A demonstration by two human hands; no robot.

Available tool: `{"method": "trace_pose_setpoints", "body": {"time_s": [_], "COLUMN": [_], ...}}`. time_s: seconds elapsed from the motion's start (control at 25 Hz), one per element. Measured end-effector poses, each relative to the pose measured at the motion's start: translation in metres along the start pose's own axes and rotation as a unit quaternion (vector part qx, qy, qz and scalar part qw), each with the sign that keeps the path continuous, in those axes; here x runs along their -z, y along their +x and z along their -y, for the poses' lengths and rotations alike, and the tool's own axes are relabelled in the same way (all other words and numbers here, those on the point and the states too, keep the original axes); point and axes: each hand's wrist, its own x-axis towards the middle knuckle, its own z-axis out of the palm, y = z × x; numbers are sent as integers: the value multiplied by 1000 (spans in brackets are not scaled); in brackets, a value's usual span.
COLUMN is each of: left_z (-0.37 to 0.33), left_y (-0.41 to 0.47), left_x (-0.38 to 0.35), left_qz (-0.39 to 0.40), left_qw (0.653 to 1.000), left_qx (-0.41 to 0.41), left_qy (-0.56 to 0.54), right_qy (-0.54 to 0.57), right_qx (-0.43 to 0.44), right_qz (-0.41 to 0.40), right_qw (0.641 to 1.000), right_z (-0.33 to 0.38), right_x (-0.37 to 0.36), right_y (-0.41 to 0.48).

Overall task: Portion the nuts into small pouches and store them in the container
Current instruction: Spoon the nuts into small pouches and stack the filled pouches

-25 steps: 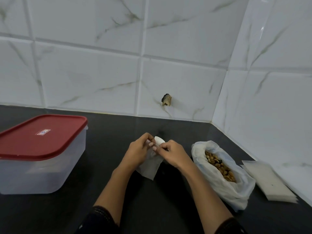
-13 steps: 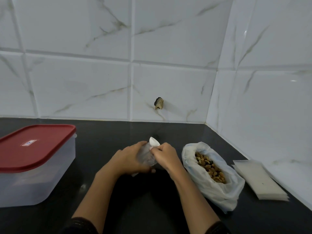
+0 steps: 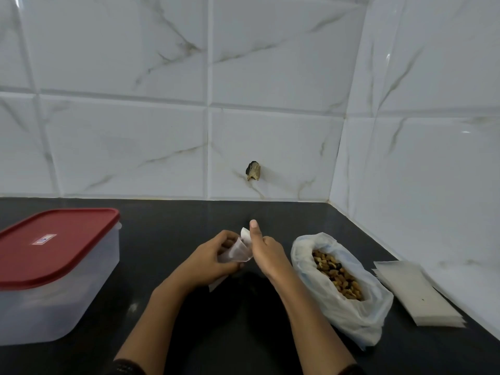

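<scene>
Black stone counter [image 3: 167, 334]: left hand [image 3: 205, 262] fingers clamp a small clear plastic pouch [image 3: 238, 250]; right hand [image 3: 266, 251] pinches its top, thumb raised.

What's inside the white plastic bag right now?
The white plastic bag lies open beside the right hand, showing mixed nuts with some dark pieces. How deep they go is hidden by the bag.

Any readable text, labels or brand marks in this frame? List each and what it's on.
Sticker on the red lid of the container: white with a red border and a small mark, too small and blurred to read.
Small pouch held in both hands: no print visible.
Bag of nuts: no print visible.
Stack of pouches: no print visible.
Nothing else carries text.
</scene>
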Motion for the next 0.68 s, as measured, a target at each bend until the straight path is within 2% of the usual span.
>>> {"method": "trace_pose_setpoints", "body": {"time_s": [0.16,0.4,0.56,0.68], "left_z": [-2,-8,-4,-3], "left_y": [2,3,3,3], "left_x": [-3,-14,-8,-5], "left_qz": [24,-22,-35,-12], "left_qw": [1000,999,998,996], "left_qx": [13,36,30,37], "left_qy": [4,-18,-35,-82], "right_qy": [26,3,22,-4], "right_qx": [24,32,44,65], "right_qz": [17,25,-21,-43], "right_qw": [999,999,999,997], "right_z": [2,1,-1,0], "right_x": [-4,-10,-4,1], "right_y": [3,9,10,7]}}
